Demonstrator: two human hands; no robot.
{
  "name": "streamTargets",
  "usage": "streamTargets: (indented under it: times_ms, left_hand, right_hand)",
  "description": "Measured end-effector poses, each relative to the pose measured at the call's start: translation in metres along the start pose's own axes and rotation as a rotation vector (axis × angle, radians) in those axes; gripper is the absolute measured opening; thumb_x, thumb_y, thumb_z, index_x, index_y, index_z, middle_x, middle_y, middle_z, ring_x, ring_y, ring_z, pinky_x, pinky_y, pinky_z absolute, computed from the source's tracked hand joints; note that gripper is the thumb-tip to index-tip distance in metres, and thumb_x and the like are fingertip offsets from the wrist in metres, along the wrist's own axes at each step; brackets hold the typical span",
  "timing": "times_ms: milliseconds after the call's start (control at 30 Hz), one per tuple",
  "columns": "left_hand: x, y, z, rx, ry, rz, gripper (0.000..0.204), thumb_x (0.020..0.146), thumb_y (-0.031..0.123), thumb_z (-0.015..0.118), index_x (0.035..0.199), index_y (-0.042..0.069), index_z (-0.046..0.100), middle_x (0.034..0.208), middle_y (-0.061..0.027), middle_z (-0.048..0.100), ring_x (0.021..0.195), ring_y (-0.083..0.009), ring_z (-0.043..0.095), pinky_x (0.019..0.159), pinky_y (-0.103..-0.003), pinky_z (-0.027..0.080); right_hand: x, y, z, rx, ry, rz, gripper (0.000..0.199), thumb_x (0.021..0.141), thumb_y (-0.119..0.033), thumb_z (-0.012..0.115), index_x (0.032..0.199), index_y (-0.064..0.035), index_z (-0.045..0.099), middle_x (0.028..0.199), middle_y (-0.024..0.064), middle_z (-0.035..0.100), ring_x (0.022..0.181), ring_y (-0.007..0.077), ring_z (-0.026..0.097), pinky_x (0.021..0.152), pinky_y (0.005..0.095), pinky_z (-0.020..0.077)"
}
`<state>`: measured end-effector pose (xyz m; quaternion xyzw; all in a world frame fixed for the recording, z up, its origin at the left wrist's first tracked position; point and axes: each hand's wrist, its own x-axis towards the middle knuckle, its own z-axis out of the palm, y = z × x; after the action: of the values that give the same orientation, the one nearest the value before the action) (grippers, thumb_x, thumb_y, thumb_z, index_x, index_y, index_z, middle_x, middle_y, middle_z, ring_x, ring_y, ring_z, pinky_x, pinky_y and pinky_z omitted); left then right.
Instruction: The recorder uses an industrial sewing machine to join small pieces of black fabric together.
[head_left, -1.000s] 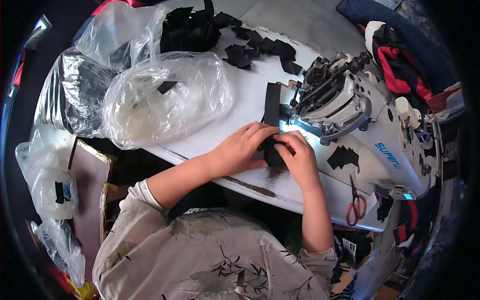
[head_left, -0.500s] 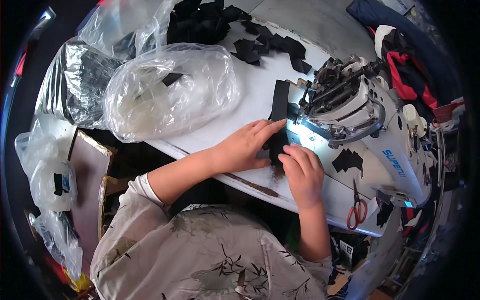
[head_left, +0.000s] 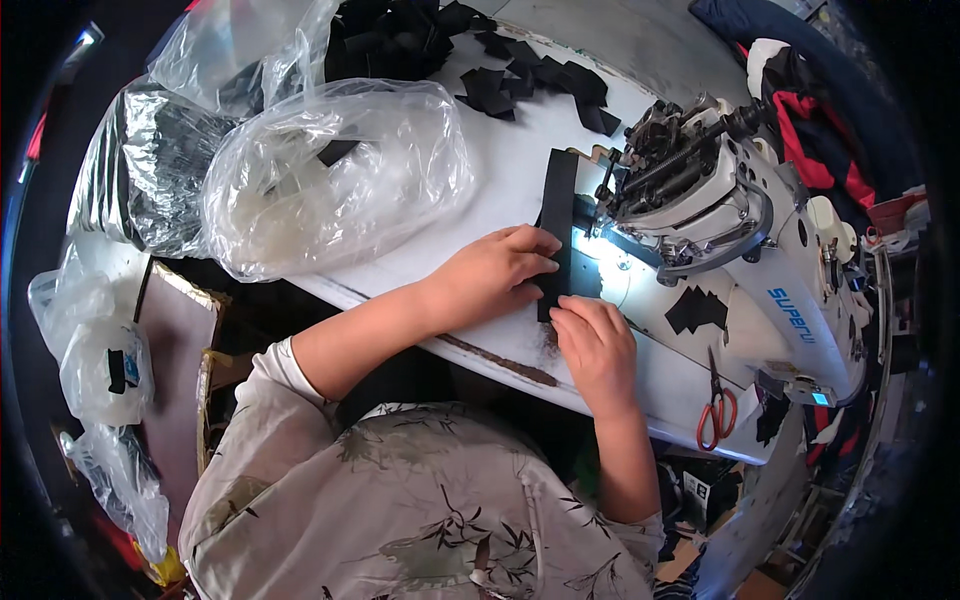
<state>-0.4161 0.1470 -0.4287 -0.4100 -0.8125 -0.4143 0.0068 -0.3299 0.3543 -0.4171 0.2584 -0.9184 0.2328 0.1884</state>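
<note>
Left hand (head_left: 495,275) and right hand (head_left: 598,345), fingers flat, press the long black fabric strip (head_left: 557,215) on the white counter (head_left: 500,190) beside the white sewing machine (head_left: 740,250); alignment demands steady, even feeding.

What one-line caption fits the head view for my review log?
Left hand and right hand press a black fabric strip flat beside a lit white sewing machine on the white table.

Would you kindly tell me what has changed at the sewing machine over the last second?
The black strip has fed farther past the needle, more of it lying beyond the sewing machine. The left hand and right hand remain flat on it. The clear plastic bag and red scissors have not moved.
</note>
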Motion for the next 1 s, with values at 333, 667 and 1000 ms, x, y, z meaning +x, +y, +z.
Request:
streamTargets:
  times_ms: [333,667,1000]
  left_hand:
    - [-0.0006,-0.0025,0.002,-0.004,0.006,0.034,0.035,0.076,0.005,0.074,0.11,-0.001,0.07,0.127,-0.0135,0.059,0.117,-0.0315,0.059,0.1,-0.038,0.05]
    - [0.0025,-0.0004,-0.0004,-0.021,0.001,0.036,0.029,0.076,0.007,0.074,0.104,0.0,0.071,0.125,-0.011,0.06,0.116,-0.0293,0.059,0.1,-0.037,0.05]
    - [-0.0053,-0.0066,0.005,0.304,-0.082,0.236,0.037,0.077,0.011,0.074,0.113,0.008,0.068,0.129,-0.0104,0.06,0.129,-0.03,0.054,0.114,-0.045,0.041]
  right_hand:
    - [-0.004,-0.0009,0.0023,-0.011,-0.01,-0.014,0.023,0.08,-0.001,0.073,0.103,-0.0032,0.068,0.107,0.0074,0.066,0.092,0.0272,0.063,0.08,0.0376,0.0526]
    - [-0.0017,-0.0013,-0.0017,-0.076,-0.054,-0.082,0.026,0.078,0.001,0.072,0.103,-0.0012,0.068,0.108,0.0085,0.065,0.092,0.0271,0.062,0.08,0.0363,0.0533]
    - [-0.0016,-0.0009,-0.0007,-0.132,-0.088,-0.125,0.027,0.075,-0.001,0.068,0.102,-0.0004,0.068,0.107,0.0095,0.065,0.092,0.0261,0.062,0.082,0.035,0.0534]
